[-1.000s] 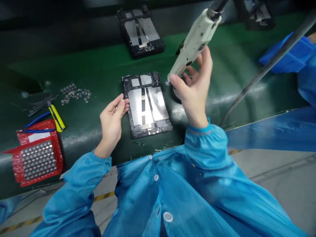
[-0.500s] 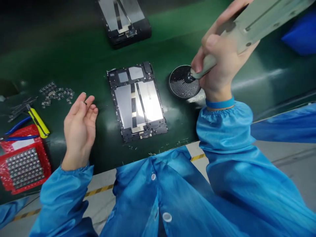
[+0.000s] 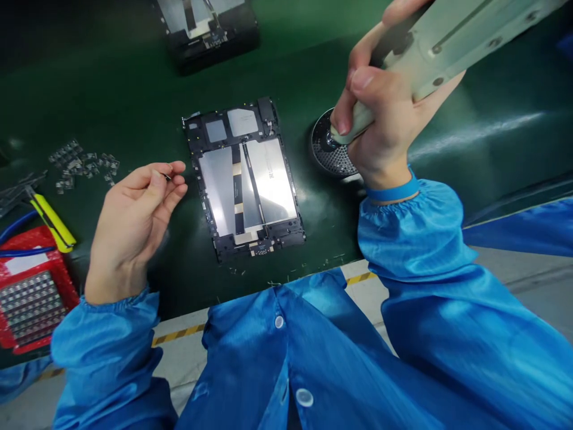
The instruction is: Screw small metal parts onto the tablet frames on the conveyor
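Note:
My right hand (image 3: 387, 113) is wrapped round a pale electric screwdriver (image 3: 465, 45). The driver's nose points down at a round black dish (image 3: 332, 160) with a perforated plate, and my hand partly covers the dish. Left of it an opened tablet (image 3: 246, 179) lies flat, showing silver battery cells, dark flex cables and black boards. My left hand (image 3: 138, 215) hovers by the tablet's left edge, thumb and forefinger pinching a tiny dark piece (image 3: 167, 177) too small to name.
Small metal parts (image 3: 83, 164) lie loose at the left. Nearby are a yellow-handled cutter (image 3: 52, 222), blue-handled pliers (image 3: 20, 230), and a red bubble-wrap pad (image 3: 67, 275) under a block of small parts (image 3: 33, 304). Another opened tablet (image 3: 210, 45) sits at the back.
My left hand has turned, bringing its pinched fingertips closer to the tablet. My right hand and the screwdriver have shifted slightly left over the dish. The view has moved a little.

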`<state>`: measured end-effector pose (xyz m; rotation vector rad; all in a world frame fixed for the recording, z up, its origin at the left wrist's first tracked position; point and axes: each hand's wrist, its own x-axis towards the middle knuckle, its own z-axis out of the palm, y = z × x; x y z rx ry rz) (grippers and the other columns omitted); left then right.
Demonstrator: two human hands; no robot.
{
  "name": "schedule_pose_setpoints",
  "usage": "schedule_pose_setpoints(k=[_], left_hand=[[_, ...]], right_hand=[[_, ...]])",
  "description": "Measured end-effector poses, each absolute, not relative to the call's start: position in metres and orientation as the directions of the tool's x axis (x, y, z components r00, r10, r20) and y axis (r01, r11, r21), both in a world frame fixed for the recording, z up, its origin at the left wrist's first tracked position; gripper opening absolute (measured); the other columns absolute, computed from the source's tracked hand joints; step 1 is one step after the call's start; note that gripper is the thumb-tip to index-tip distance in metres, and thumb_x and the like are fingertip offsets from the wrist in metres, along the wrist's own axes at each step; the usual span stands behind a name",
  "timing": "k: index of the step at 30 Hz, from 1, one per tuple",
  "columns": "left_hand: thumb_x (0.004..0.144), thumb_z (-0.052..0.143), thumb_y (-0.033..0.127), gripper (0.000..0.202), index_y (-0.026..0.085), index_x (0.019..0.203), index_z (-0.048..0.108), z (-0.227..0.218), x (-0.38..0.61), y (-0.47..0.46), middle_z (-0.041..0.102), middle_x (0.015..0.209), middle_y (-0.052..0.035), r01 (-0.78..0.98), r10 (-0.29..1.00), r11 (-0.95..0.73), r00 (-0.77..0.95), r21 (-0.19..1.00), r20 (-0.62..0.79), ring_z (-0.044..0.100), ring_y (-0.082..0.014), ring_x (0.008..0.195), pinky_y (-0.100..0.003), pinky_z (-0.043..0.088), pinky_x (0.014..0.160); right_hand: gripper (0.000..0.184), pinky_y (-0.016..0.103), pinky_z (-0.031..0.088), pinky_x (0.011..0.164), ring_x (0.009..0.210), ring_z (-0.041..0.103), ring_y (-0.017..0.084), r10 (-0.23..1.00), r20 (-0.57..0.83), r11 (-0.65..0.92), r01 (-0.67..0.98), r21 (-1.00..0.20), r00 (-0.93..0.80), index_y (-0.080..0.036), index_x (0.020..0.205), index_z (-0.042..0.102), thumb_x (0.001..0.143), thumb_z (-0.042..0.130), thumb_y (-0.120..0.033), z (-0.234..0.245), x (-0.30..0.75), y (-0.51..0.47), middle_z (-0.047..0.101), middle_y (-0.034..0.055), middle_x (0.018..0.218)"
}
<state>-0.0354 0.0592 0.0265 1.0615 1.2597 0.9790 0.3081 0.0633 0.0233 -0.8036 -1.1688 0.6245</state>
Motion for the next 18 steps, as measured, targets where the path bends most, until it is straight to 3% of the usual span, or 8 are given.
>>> schedule_pose_setpoints(k=[3,5,10,14,18], left_hand=[[0.073,0.112,0.049,0.036,0.028,0.094,0.09,0.024,-0.036,0.055,0.079,0.094,-0.0025,-0.002,0.985,0.169,0.02,0.986,-0.169,0.062,-0.0176,0.08,-0.039,0.065,0.084],[0.073,0.112,0.049,0.038,0.026,0.097,0.093,0.024,-0.037,0.051,0.075,0.085,-0.0039,0.011,0.988,0.155,0.015,0.988,-0.156,0.059,-0.0181,0.077,-0.039,0.062,0.081],[0.074,0.113,0.046,0.042,0.02,0.102,0.095,0.029,-0.047,0.044,0.079,0.088,-0.0086,0.101,0.957,0.267,0.087,0.959,-0.275,0.064,-0.0198,0.077,-0.039,0.062,0.079],[0.073,0.113,0.046,0.043,0.02,0.101,0.096,0.028,-0.055,0.041,0.083,0.088,-0.011,0.184,0.96,0.237,0.106,0.954,-0.259,0.07,-0.0217,0.073,-0.042,0.069,0.077],[0.08,0.108,0.051,0.038,0.023,0.103,0.096,0.03,-0.055,0.036,0.085,0.086,-0.0099,0.239,0.968,0.153,0.159,0.959,-0.194,0.08,-0.0272,0.075,-0.045,0.077,0.079]], right_hand=[[0.064,0.013,0.04,0.052,0.073,0.041,-0.007,0.791,0.545,0.556,0.046,-0.83,0.279,-0.016,0.12,0.039,0.094,0.078,-0.06,0.026,0.307,0.061,0.05,0.002,0.107],[0.06,0.014,0.041,0.052,0.076,0.044,-0.006,0.787,0.552,0.554,0.078,-0.829,0.276,-0.016,0.119,0.041,0.095,0.077,-0.058,0.028,0.307,0.06,0.051,0.0028,0.114],[0.054,0.018,0.038,0.051,0.069,0.044,-0.005,0.785,0.556,0.564,0.057,-0.824,0.273,-0.014,0.115,0.04,0.092,0.074,-0.049,0.029,0.307,0.061,0.051,0.0029,0.103],[0.053,0.021,0.035,0.05,0.059,0.038,-0.005,0.797,0.553,0.565,0.026,-0.825,0.243,-0.014,0.11,0.042,0.09,0.079,-0.047,0.029,0.306,0.061,0.047,0.0001,0.089],[0.046,0.019,0.038,0.052,0.069,0.052,-0.001,0.816,0.512,0.533,-0.008,-0.846,0.268,-0.015,0.116,0.053,0.088,0.081,-0.038,0.032,0.303,0.057,0.051,-0.0003,0.089]])
